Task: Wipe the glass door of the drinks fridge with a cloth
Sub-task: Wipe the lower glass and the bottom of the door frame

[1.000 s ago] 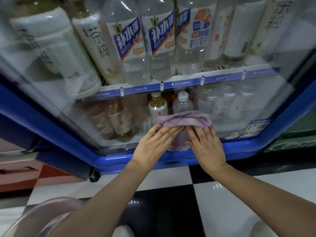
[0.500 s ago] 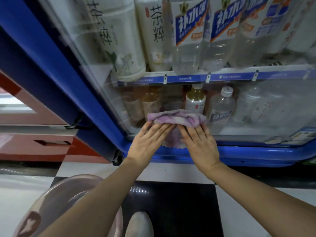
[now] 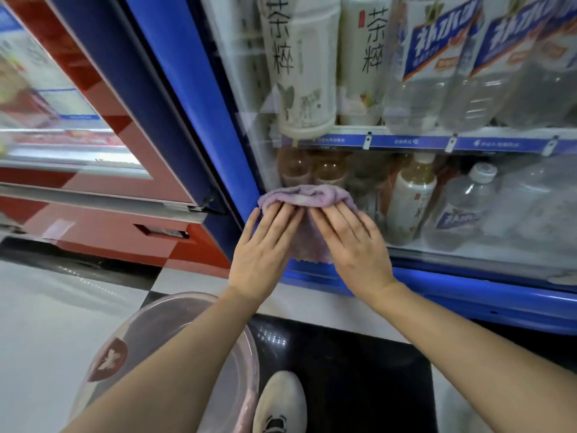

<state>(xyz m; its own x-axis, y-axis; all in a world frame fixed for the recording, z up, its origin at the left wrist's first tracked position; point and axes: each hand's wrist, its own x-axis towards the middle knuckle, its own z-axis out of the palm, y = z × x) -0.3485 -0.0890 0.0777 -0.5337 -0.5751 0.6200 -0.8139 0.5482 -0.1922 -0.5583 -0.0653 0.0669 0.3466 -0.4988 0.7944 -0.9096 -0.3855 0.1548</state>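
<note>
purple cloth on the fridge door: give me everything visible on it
The cloth is pale purple, soft and fuzzy like terry or microfibre, bunched into a thick roll along its top with a thinner flap hanging down between the hands. It lies flat against the glass door at the lower left corner, its left end meeting the blue frame. The left hand and right hand press it with straight fingers, side by side.

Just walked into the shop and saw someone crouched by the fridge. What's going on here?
A person is wiping the drinks fridge's glass door. Both the left hand and the right hand press a purple cloth flat against the glass at its lower left corner, beside the blue frame. A plastic basin stands on the floor below.
</note>
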